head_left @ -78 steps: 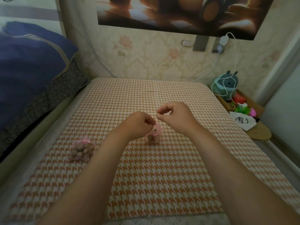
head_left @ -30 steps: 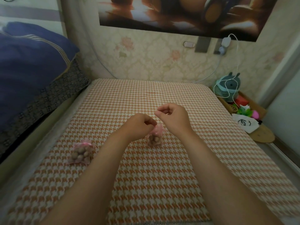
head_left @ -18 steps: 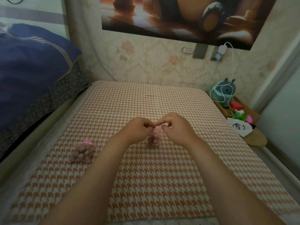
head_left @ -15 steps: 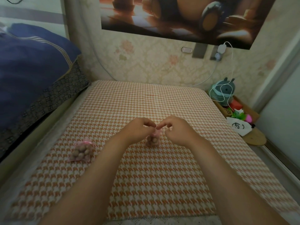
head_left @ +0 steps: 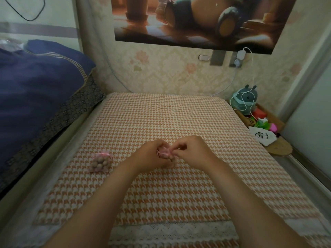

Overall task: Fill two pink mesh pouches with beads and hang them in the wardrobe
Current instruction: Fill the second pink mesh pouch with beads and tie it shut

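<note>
A pink mesh pouch [head_left: 165,154] with brown beads inside sits on the orange houndstooth cloth [head_left: 172,192], between my two hands. My left hand [head_left: 151,154] curls round its left side, and my right hand [head_left: 190,152] pinches its gathered pink top. Most of this pouch is hidden by my fingers. A second pink mesh pouch [head_left: 100,162], full of brown beads and drawn closed, lies on the cloth to the left, apart from both hands.
A dark blue quilt [head_left: 35,97] lies on the bed at the left. At the right, a wooden box [head_left: 279,123] holds a plush toy [head_left: 246,99], a white cable and small bright items. The wallpapered wall stands behind the table.
My hands were apart, pulling the pouch's strings to both sides. They have come together and dropped onto the pouch top. The left pouch has not moved.
</note>
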### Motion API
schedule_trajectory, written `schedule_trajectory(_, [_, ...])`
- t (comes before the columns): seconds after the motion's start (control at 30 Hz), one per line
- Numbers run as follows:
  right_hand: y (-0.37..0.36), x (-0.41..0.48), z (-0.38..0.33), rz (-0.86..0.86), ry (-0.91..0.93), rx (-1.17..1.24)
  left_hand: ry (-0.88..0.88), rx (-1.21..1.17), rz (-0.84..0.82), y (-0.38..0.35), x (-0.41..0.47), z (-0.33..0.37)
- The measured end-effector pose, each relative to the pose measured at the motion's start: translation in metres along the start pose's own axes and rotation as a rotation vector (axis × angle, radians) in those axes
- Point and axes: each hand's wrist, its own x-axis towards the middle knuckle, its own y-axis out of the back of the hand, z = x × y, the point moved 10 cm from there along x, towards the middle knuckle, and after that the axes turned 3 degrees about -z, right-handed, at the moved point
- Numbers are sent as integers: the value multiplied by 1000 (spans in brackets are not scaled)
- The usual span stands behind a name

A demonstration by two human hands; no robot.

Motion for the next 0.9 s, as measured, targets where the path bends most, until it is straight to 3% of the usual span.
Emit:
schedule_trajectory(0.23, [-33, -26, -31, -182, 139, -197, -11, 128, 13, 0, -36, 0])
schedule_trajectory(0.37, [-43, -30, -35, -231, 117, -345, -12, 194, 5, -2, -40, 1])
schedule_trajectory(0.57, [-35, -30, -31, -182, 108, -236, -61, 252, 14, 1, -39, 6])
schedule_trajectory(0.73, [-47, -28, -26, -278, 112, -295, -40, 309, -49, 1, -32, 5])
schedule_trajectory(0.9, [-33, -21, -14, -177, -2, -47, 60, 386, -77, 12, -35, -6])
